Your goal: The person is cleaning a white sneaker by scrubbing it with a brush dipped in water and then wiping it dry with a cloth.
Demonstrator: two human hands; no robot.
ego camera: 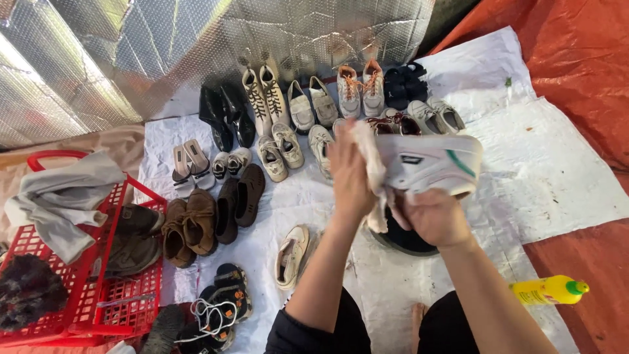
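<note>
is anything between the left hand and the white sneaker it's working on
Yes, only a pale cloth: the left hand presses it against the white sneaker, which the right hand holds from below. Nothing else intervenes.

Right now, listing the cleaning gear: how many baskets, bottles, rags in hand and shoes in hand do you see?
Red basket: 1
Yellow bottle: 1
Rag in hand: 1
White shoe in hand: 1
Total: 4

— What does the white sneaker (429, 164) look like?
— White, with a green stripe on its side, lying sideways and lifted off the floor.
— And the cloth (375, 172)?
— Pale, crumpled, pressed against the sneaker's left end.
</note>
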